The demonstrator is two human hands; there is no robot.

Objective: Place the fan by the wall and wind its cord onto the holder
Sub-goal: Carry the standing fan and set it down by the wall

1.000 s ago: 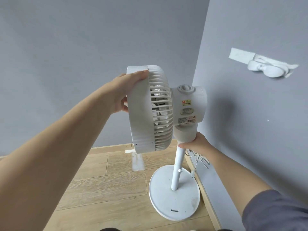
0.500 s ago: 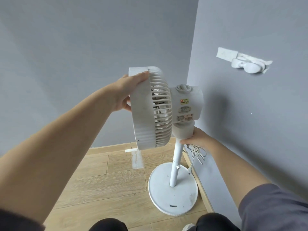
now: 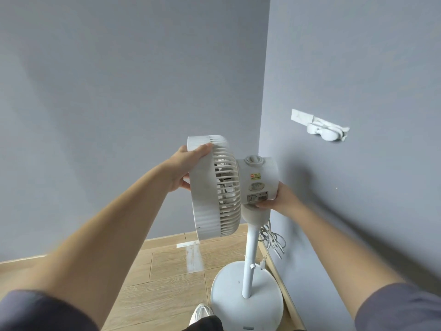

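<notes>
Up from the neck has come the right hand [image 3: 279, 199], now clasping the lower rear of the motor housing [image 3: 259, 180], while the left hand [image 3: 188, 168] grips the grille rim of the fan [image 3: 214, 187]. Its base [image 3: 238, 295] seems set down just beside the right wall [image 3: 358, 211], so placing looks nearly finished. The cord [image 3: 272, 240] hangs bundled behind the pole; next it needs freeing and carrying up to the holder [image 3: 322, 131].

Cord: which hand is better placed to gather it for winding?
Probably right. The right hand grips the motor housing directly above the hanging cord; the left hand holds the grille rim, farther away.
</notes>
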